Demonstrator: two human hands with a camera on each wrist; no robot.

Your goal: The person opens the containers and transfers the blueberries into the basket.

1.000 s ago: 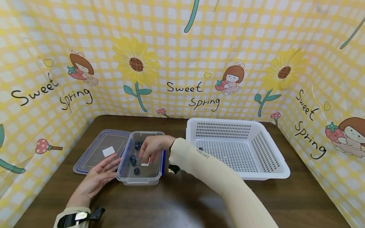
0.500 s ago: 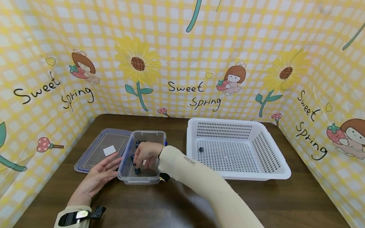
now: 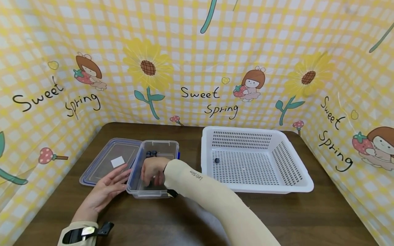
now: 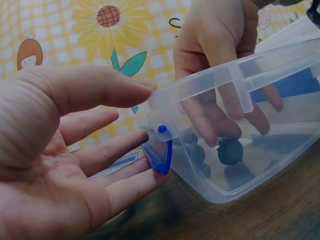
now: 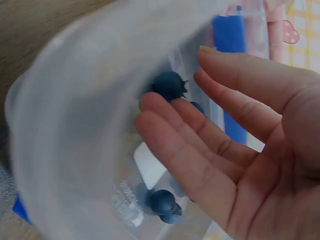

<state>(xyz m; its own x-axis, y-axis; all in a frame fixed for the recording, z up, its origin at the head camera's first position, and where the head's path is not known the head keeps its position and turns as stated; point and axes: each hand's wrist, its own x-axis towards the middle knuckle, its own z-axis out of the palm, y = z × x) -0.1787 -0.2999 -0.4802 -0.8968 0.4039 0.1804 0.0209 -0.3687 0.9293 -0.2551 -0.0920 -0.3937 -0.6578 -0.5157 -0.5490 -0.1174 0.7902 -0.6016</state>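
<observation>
Left hand (image 3: 106,191): fingers outstretched, clasping nothing, at the container's (image 3: 153,193) nine o'clock wall.
Right hand (image 3: 153,169): inside, fingers loose, clasping nothing.
Blueberry (image 5: 169,85): round, dark blue, crowned; inside, just beside right fingertips.
Berry pair (image 3: 151,153): dark, twelve o'clock end.
Room: table (image 3: 189,143) strip at three o'clock, then basket (image 3: 255,188).

On the yellow checked cloth (image 3: 197,61), the words "Sweet Spring" are written in black, and they can be read three times: at the left, in the middle and at the right. On the cream right sleeve (image 3: 212,196) there is small dark lettering, which seems to be "LetsSlim". Inside the clear box (image 3: 149,193), some pale marks (image 5: 129,202) are too blurred for reading.
</observation>
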